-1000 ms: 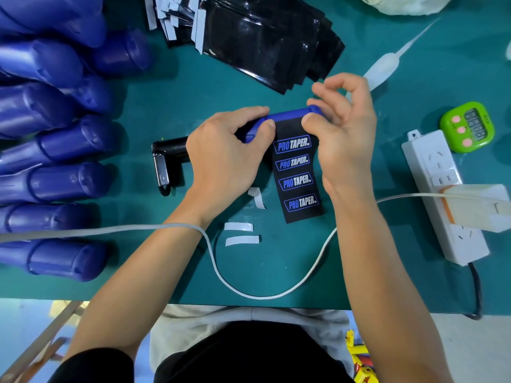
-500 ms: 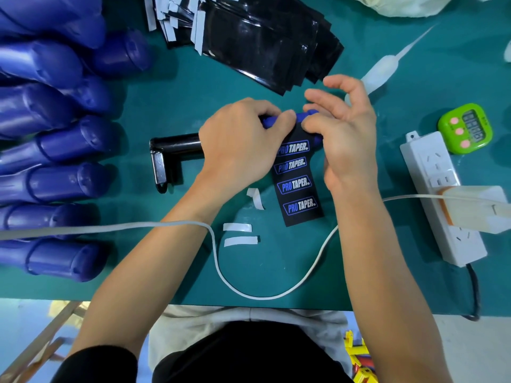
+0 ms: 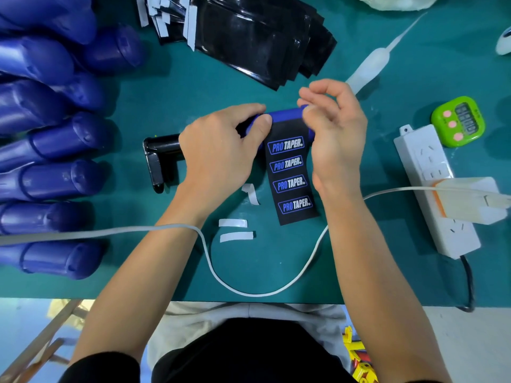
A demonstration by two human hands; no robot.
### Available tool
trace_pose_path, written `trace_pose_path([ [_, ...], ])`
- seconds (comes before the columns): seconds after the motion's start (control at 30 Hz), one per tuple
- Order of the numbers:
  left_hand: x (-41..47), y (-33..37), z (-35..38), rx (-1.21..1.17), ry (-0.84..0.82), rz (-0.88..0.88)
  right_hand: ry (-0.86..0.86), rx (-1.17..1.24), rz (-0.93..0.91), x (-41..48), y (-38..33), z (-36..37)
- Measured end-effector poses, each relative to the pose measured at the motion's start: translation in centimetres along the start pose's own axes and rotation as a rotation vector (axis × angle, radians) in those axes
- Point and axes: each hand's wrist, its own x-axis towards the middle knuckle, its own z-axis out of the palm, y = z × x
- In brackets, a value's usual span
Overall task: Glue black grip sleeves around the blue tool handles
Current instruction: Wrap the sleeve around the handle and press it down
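A blue tool handle (image 3: 284,115) lies across the middle of the green mat, its black end piece (image 3: 160,158) sticking out to the left. A black grip sleeve (image 3: 291,175) printed with PRO TAPER logos hangs from the handle toward me and lies flat on the mat. My left hand (image 3: 218,150) grips the handle's left part, thumb pressing the sleeve's top left corner. My right hand (image 3: 334,134) holds the handle's right end, thumb on the sleeve's top edge, the other fingers curled above it.
Several blue handles (image 3: 52,178) are stacked along the left. A pile of black sleeves (image 3: 257,37) lies at the back. A glue dropper (image 3: 370,64), green timer (image 3: 459,121), white power strip (image 3: 431,186), white cable (image 3: 249,293) and white backing strips (image 3: 235,229) surround the work.
Both hands rolled the handle away and back; my left thumb slid left off the sleeve's middle to its corner. More blue handle shows above the sleeve now.
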Motion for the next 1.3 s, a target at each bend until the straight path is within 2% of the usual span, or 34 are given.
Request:
trace_pose_path([
  [0.17, 0.2, -0.1, 0.5, -0.036, 0.032, -0.015, -0.024, 0.078, 0.037, 0.4, -0.1, -0.8],
  [0.37, 0.4, -0.3, 0.8, -0.081, 0.077, -0.034, -0.054, -0.114, -0.069, 0.3, 0.4, 0.1],
  [0.5, 0.1, -0.1, 0.9, -0.097, 0.073, -0.029, -0.056, -0.022, -0.029, 0.6, 0.3, -0.5],
  [0.93, 0.0, 0.1, 0.6, -0.130, 0.069, -0.038, -0.070, -0.016, -0.062, 0.5, 0.8, -0.6],
  [1.03, 0.0, 0.0, 0.5, -0.147, 0.066, -0.050, -0.004, 0.043, -0.050, 0.5, 0.7, -0.9],
  [1.2, -0.3, 0.2, 0.5, -0.139, 0.059, -0.050, 0.166, -0.106, -0.366, -1.0, 0.0, -1.1],
  [1.3, 0.0, 0.1, 0.5, -0.146, 0.067, -0.059, 0.187, -0.120, -0.383, -1.2, -0.6, -1.9],
])
